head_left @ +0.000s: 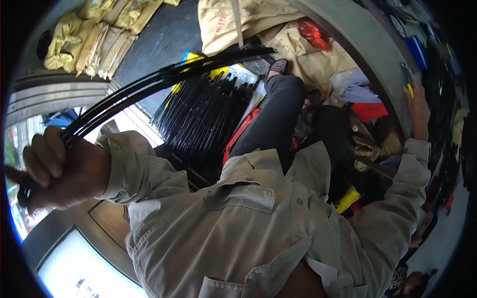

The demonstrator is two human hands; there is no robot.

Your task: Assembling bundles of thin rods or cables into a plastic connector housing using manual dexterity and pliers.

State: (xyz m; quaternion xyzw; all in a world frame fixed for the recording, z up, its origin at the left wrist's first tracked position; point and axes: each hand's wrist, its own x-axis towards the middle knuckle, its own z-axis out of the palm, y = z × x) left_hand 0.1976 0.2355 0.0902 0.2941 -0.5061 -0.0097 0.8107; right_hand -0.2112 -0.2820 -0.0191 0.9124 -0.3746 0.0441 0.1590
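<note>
At the far left my left hand (pixel 69 171) is closed around several long, thin black strips that look like wiper blades (pixel 164 77). They arc up and to the right, with a thicker black joint near their middle. Below them, a dense bundle of similar black strips (pixel 203 111) lies beside my leg. At the far right my right hand (pixel 418 111) is raised near a grey ledge. Its fingers are around a small tool with yellow on its handle (pixel 410 90) and a greyish end; the exact kind is too small to tell.
Tan wrapped packages (pixel 89 42) are stacked at the upper left. A large tan sack (pixel 238 22) and a red plastic bag (pixel 314 35) lie beyond my feet. A grey ledge (pixel 367 49) curves along the right, with dark hanging items (pixel 439 94) beyond it.
</note>
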